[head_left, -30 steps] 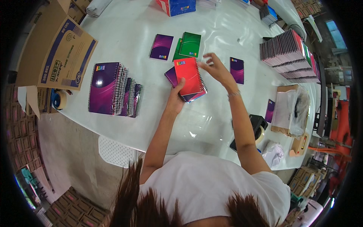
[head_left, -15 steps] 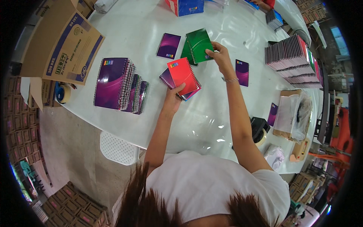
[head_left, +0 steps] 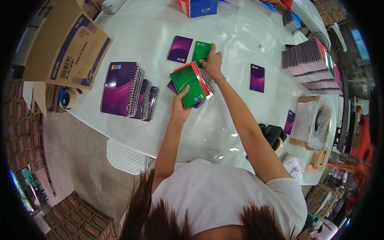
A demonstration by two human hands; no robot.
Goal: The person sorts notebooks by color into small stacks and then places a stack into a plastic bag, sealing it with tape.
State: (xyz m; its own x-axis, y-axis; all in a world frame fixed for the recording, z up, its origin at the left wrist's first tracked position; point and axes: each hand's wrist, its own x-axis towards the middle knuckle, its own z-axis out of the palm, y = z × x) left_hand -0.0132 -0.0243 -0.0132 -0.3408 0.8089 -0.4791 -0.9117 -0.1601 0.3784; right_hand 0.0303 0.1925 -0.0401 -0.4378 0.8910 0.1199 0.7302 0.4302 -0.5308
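My left hand [head_left: 182, 104] is closed around the lower edge of a small fanned stack of spiral notebooks, thumb on top. A green notebook [head_left: 188, 88] lies uppermost in it, with a red notebook [head_left: 194, 65] and a purple one showing from beneath. Farther off, my right hand [head_left: 213, 64] has its fingers and thumb at the right edge of another green notebook [head_left: 201, 51], gripping it. Beside that, a purple notebook [head_left: 179, 49] lies flat on the table.
Piles of purple notebooks [head_left: 120, 90] stand at left near an open carton [head_left: 78, 52]. One purple notebook [head_left: 257, 78] lies right. Tall notebook stacks [head_left: 306, 60], a tape dispenser [head_left: 274, 135] and a plastic-wrapped box [head_left: 306, 122] occupy the right side. A white stool [head_left: 126, 156] stands by the edge.
A green notebook has passed from my right hand onto the stack in my left, covering the red one. My right hand has moved left to the other green notebook.
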